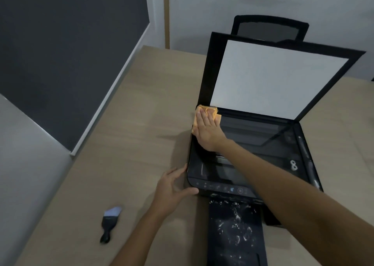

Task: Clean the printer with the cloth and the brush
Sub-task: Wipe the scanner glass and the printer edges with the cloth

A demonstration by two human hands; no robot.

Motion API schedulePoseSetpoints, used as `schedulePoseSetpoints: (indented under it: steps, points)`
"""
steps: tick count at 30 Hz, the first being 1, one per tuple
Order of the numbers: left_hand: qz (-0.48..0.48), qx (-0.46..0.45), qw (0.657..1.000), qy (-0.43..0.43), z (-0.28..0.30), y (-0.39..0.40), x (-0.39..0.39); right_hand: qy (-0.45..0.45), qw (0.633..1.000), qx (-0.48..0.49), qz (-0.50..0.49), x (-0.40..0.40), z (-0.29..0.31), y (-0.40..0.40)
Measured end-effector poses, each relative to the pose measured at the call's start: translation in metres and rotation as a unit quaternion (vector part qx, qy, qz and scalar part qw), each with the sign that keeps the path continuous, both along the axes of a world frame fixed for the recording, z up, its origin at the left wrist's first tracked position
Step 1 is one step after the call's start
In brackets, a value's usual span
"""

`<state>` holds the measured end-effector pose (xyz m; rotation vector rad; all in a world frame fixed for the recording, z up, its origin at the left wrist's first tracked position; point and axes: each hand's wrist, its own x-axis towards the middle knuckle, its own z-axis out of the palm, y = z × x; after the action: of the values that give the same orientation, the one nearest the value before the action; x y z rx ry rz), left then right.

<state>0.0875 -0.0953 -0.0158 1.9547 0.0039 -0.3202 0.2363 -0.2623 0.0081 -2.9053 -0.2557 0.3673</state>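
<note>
A black printer sits on the wooden table with its scanner lid raised, white underside facing me. My right hand presses an orange cloth flat on the far left corner of the scanner glass. At the printer's front left corner, my left hand rests with its fingers spread against the edge. A small black-handled brush with pale bristles lies on the table to the left, apart from both hands. White specks cover the printer's front output tray.
The wooden table stretches left and behind the printer. A dark panel with a white frame leans at the left. A black chair back stands behind the lid against the wall.
</note>
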Motion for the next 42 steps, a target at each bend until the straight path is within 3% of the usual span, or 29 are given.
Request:
schedulePoseSetpoints:
  steps: [5,7,14,17,22,26,29,31,33,35,37,38,39,42]
  points:
    - [0.0,-0.028,1.0,-0.007,0.01,0.001,0.004,-0.019,0.994,0.032,0.103,-0.093,0.008,0.001]
    - [-0.009,-0.017,1.0,-0.014,0.013,0.002,0.011,-0.031,0.993,0.009,0.117,-0.089,0.006,-0.003]
    - [-0.074,0.102,0.991,-0.039,0.015,-0.005,0.025,-0.008,0.999,-0.01,0.049,0.015,0.009,-0.009]
    - [-0.105,0.12,0.987,-0.02,0.015,-0.012,0.031,-0.02,0.998,0.0,0.062,0.014,0.012,-0.024]
    - [-0.109,0.094,0.989,0.019,0.004,-0.027,0.043,-0.026,1.0,-0.012,-0.005,0.0,0.012,-0.089]
    - [-0.116,0.094,0.988,0.027,0.002,-0.038,0.043,-0.004,0.996,0.057,-0.062,-0.026,0.046,-0.152]
    - [-0.109,0.119,0.987,0.014,0.001,-0.039,0.045,-0.083,0.983,0.089,-0.139,-0.047,0.074,-0.218]
    - [-0.11,0.123,0.986,0.011,-0.001,-0.042,0.047,-0.158,0.954,0.116,-0.226,-0.07,0.092,-0.256]
    - [-0.11,0.116,0.987,0.019,-0.003,-0.044,0.048,-0.229,0.938,0.084,-0.247,-0.084,0.104,-0.276]
    - [-0.103,0.103,0.989,0.028,-0.004,-0.045,0.047,-0.186,0.961,0.069,-0.193,-0.087,0.106,-0.28]
    - [-0.098,0.086,0.991,0.035,-0.001,-0.046,0.044,-0.053,0.991,0.016,-0.124,-0.08,0.08,-0.281]
    - [-0.093,0.08,0.992,0.035,0.001,-0.047,0.043,0.002,0.989,0.01,-0.15,-0.074,0.06,-0.282]
    - [-0.089,0.076,0.993,0.035,0.003,-0.049,0.042,0.022,0.983,0.021,-0.183,-0.07,0.044,-0.281]
    - [-0.084,0.073,0.993,0.03,0.003,-0.05,0.041,-0.027,0.976,0.049,-0.209,-0.061,0.016,-0.278]
